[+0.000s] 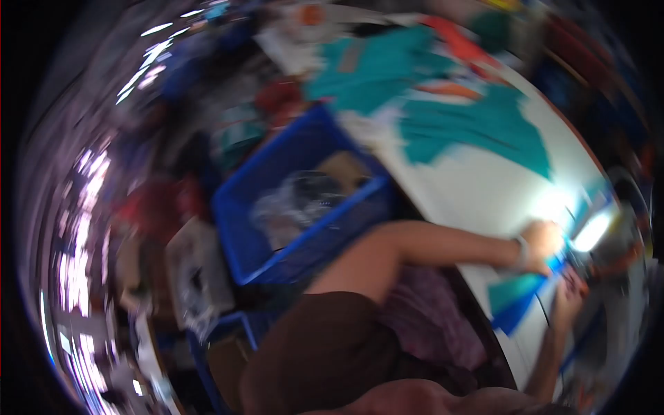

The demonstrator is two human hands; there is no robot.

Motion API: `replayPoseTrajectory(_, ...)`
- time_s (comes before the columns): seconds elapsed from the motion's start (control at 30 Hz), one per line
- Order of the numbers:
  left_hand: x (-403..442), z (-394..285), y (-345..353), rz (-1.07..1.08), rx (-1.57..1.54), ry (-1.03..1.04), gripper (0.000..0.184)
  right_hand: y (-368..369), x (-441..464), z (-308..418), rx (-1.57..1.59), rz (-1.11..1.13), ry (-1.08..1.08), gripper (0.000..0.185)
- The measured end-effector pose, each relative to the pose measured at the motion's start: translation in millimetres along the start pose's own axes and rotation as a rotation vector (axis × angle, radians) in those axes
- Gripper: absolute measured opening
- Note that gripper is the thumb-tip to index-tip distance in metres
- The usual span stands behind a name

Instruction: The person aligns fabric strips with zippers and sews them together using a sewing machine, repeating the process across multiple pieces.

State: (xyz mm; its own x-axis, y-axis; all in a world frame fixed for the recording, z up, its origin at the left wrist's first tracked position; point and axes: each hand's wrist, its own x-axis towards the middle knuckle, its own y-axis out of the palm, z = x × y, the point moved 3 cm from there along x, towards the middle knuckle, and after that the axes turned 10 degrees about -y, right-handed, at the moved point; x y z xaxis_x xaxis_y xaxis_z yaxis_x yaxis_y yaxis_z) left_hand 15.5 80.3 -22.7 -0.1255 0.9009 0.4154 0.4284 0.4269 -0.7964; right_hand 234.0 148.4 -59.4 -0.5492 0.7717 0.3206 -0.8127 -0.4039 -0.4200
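Observation:
At the right, under a bright lamp, my left hand lies against a blue and teal piece of fabric on the white table. My right hand is just below it, close to the same fabric and beside a dark machine part. Blur and glare hide the fingers of both hands. Teal fabric pieces are spread over the table beyond my hands.
Left of the table is a blue crate with clear plastic and cardboard inside. An open cardboard box stands farther left. A red cloth lies at the table's far side. Purple fabric hangs near my lap.

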Motion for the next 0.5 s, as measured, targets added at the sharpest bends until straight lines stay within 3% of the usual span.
replayPoseTrajectory(0.07, -3.1, -0.1, 5.1, -0.055, 0.010, -0.055, 0.055, 1.2, 20.4, -5.4, -0.294, 0.042, 0.083, 0.038)
replayPoseTrajectory(0.1, -15.7, -5.0, -5.3, -0.193, 0.070, 0.020, 0.056, 1.4, 26.7, 2.7, -0.248, 0.011, 0.170, 0.042)
replayPoseTrajectory(0.13, -18.8, -7.0, -6.6, -0.008, 0.116, -0.030, 0.059, 3.5, 30.7, 8.1, -0.214, -0.027, 0.261, 0.047)
replayPoseTrajectory(0.17, -19.4, -5.2, 10.9, -0.107, 0.121, -0.024, 0.062, 6.9, 30.5, 3.3, -0.134, -0.101, 0.462, 0.056)
replayPoseTrajectory(0.27, -27.0, -4.2, 23.8, -0.195, 0.144, -0.008, 0.064, 2.0, 47.1, -35.8, -0.144, -0.029, 0.222, 0.053)
replayPoseTrajectory(0.33, -31.9, 0.1, 22.0, -0.040, 0.066, -0.011, 0.068, 2.9, 61.4, -58.4, -0.156, 0.004, 0.030, 0.052)
replayPoseTrajectory(0.5, -36.1, -0.6, 12.7, 0.087, 0.046, 0.001, 0.071, -0.4, 72.5, -93.0, -0.279, -0.065, 0.042, 0.046)
